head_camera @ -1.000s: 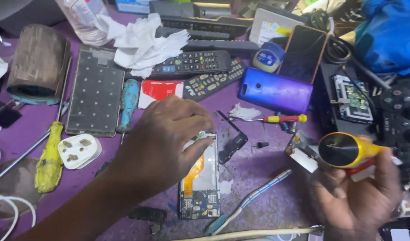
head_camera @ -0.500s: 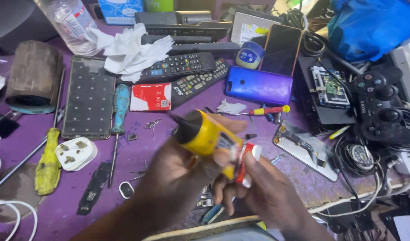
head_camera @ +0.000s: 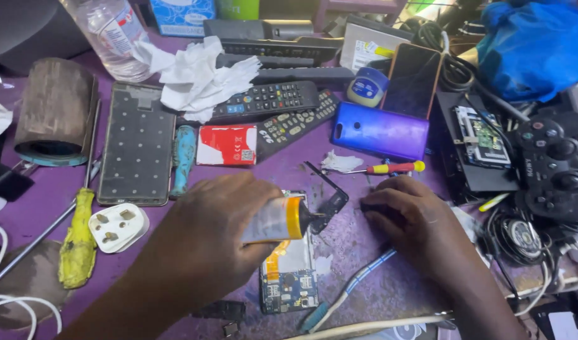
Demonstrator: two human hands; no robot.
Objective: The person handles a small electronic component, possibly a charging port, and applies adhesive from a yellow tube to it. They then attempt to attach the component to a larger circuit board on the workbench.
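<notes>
Glue tube point(head_camera: 273, 220) sits pinched in my left hand point(head_camera: 207, 242), long axis running left to right across the frame's centre, nozzle aimed at the small black frame piece point(head_camera: 330, 203) just right of it. My right hand point(head_camera: 415, 226) rests curled and pressed down right of that piece, nearer to it. The opened phone board point(head_camera: 289, 277) lies below the tube. Nozzle tip is hard to make out.

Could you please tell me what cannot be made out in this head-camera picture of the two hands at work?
- Nozzle tip of the yellow tube: too small to show whether glue comes out.
- Opened phone: its upper part is hidden by the left hand and the tube.
- Right hand: its fingertips curl under, hiding anything they pinch.
- White cable: cut off by the left edge.
</notes>
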